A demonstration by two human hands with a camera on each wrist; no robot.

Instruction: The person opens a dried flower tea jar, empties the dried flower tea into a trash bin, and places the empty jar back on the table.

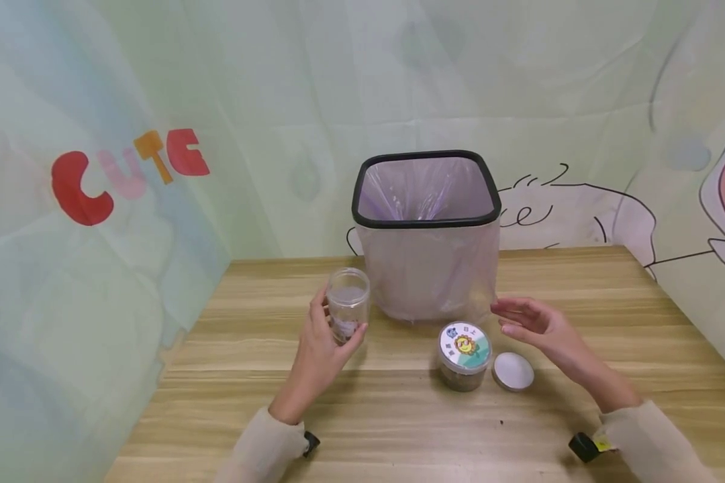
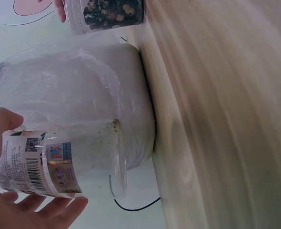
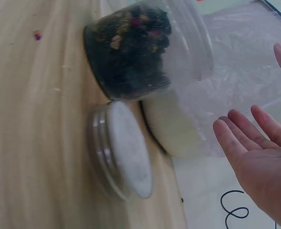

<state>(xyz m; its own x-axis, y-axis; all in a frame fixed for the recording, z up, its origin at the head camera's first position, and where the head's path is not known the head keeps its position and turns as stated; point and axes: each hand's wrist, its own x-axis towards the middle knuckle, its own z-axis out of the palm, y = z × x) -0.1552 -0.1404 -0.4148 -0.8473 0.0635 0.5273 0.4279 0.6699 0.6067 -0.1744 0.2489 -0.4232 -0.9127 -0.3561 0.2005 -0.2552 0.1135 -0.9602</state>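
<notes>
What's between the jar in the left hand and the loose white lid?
The sunflower-topped jar stands between them, in the head view.

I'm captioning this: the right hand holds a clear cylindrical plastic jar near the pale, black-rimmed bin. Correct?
Wrong hand: the head view shows the left hand holding that clear jar near the bin; the right hand holds nothing.

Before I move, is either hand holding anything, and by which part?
The left hand grips the clear jar around its labelled side wall; the right hand holds nothing.
</notes>
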